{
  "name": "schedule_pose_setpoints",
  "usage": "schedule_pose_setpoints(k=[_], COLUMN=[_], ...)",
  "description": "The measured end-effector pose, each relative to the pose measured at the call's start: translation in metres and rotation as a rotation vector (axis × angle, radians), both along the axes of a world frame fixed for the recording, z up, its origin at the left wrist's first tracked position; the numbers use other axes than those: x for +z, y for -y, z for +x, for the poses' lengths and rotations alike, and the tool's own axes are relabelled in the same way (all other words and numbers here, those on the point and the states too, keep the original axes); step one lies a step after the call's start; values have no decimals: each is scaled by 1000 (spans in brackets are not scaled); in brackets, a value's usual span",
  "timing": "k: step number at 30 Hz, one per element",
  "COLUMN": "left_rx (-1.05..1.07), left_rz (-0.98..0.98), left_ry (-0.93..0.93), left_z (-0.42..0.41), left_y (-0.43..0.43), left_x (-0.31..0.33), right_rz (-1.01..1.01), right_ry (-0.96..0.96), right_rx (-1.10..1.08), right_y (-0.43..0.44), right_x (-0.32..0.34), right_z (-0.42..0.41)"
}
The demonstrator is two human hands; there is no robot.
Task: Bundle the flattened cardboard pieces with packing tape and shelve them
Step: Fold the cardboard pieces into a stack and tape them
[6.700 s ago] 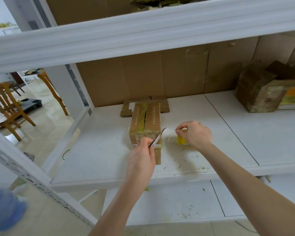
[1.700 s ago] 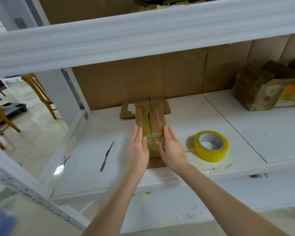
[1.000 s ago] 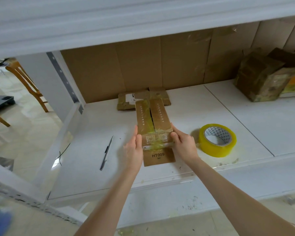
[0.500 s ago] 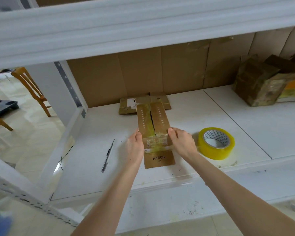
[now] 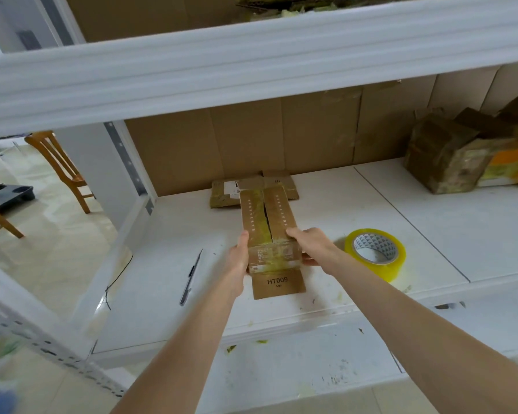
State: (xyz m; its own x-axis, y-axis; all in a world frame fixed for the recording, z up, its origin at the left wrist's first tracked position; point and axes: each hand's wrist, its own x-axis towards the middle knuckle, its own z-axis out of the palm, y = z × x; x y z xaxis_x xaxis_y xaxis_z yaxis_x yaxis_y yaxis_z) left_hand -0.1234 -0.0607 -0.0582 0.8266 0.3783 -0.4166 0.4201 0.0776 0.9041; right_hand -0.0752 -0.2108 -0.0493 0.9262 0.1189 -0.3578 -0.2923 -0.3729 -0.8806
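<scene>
My left hand (image 5: 237, 261): grips the cardboard bundle (image 5: 268, 222), left edge.
My right hand (image 5: 314, 245): grips its right edge.
Tape roll (image 5: 376, 258): beside my right hand.

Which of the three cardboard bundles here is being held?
The long narrow bundle printed HT009, nearest the front: left hand and right hand hold its taped end. The flat bundle by the back wall and the bulky bundle at right are not held.

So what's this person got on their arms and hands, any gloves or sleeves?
Nothing worn at all. The left hand and right hand have no gloves, and no rings, watch or bands show. Both forearms are uncovered as far as the picture reaches, with no sleeves in view.
</scene>
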Motion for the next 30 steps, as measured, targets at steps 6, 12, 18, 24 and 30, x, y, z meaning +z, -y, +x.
schedule_pose_setpoints(k=[6,12,18,24,30], left_rx=[-97,-19,-45,-157,-304], left_rz=[-85,168,109,225,542], left_ry=[58,329,597,690,772], left_z=[-12,-40,-21,19,47], left_y=[-5,15,31,74,158], left_x=[1,24,75,96,90], right_rz=[28,183,344,127,418], right_ry=[24,154,472,580,494], right_rx=[29,-73,-35,-104,-276], right_y=[4,13,40,101,186], right_x=[-5,9,68,98,97], right_z=[-6,-14,-14,-2,2])
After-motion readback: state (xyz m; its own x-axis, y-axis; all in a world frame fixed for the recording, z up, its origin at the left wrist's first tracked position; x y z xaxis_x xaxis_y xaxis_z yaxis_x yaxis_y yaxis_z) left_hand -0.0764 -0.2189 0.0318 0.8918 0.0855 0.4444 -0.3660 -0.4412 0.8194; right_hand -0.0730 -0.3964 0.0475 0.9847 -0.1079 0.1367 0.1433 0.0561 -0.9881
